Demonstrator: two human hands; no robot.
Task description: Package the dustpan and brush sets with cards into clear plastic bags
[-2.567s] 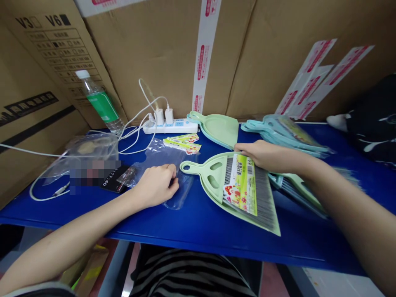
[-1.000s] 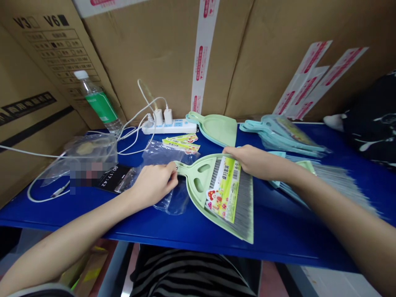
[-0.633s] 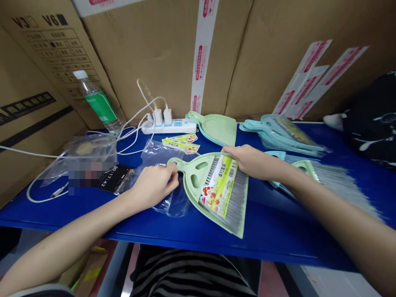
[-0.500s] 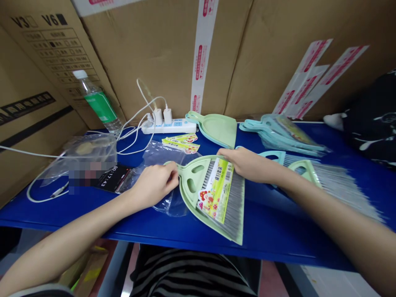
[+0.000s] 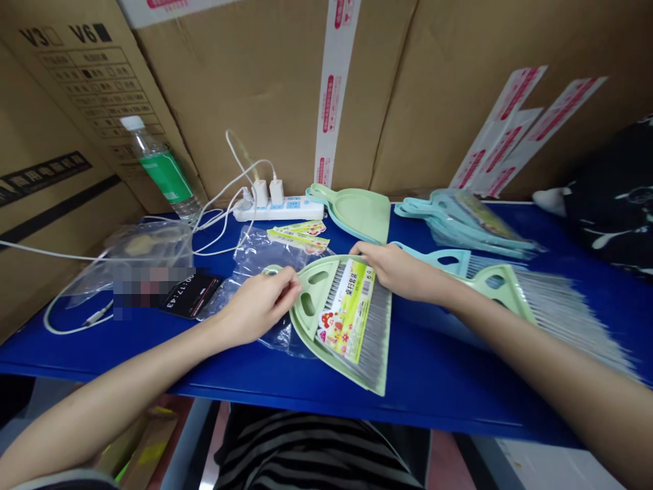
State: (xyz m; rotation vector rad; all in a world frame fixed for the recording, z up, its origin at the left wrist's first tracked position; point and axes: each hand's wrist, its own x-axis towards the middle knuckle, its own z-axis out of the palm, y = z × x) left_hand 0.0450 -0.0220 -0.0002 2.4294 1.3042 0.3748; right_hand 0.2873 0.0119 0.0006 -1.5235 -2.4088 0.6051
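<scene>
In the head view, a pale green dustpan (image 5: pixel 307 335) lies tilted over the front middle of the table, with a matching hand brush (image 5: pixel 373 337) nested in it. A yellow-green printed card (image 5: pixel 352 309) lies across the grey bristles. My left hand (image 5: pixel 261 303) is closed around the handle end of the set, hiding most of it. At the far upper edge, my right hand (image 5: pixel 395 271) grips the set by the card's top corner; its fingertips are partly hidden. Beneath the set and my left hand lies a clear plastic bag (image 5: pixel 292 340).
Behind are a green dustpan (image 5: pixel 360 207), bagged blue dustpans (image 5: pixel 449 218), two printed cards (image 5: pixel 300 238) and a power strip (image 5: pixel 290 209) with white cables. Loose brushes (image 5: pixel 566 313) lie under my right forearm. A bottle (image 5: pixel 166 177) and a phone (image 5: pixel 191 294) are left.
The dustpan and brush set has shifted slightly left and tilted a little, with both hands still on it. My right hand has moved a little left along with it.
</scene>
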